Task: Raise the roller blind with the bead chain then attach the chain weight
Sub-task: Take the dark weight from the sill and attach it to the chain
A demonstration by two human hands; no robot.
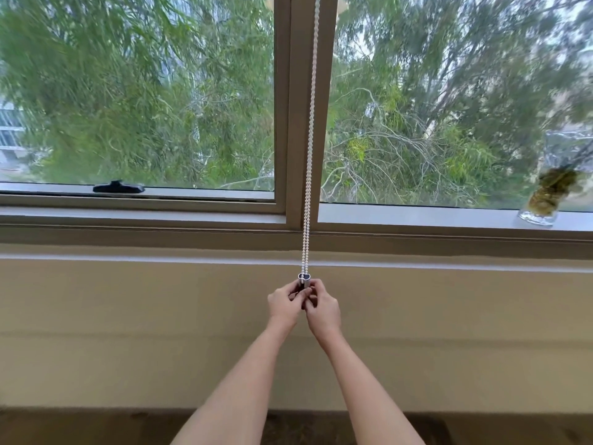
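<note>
The blind is not showing anywhere over the glass, so raising looks done; the step in hand appears to be fitting the weight. The bead chain (308,162) is hanging straight down in front of the window frame (296,123), its two strands running close together into the top of the chain weight (304,279), a small grey sleeve sitting just below the sill line against the wall (128,300). The left hand (282,303) and right hand (322,308) are both pinching the weight from opposite sides, fingers curled closed around its lower part; only the open top is showing. Whether the loop is seated inside cannot be told. Judgement: keeping the chain taut and the strands untwisted, holding the sleeve in line with the chain, and pressing evenly from both sides should be helping it lock. A glass vase (539,210) is standing well apart on the sill.
</note>
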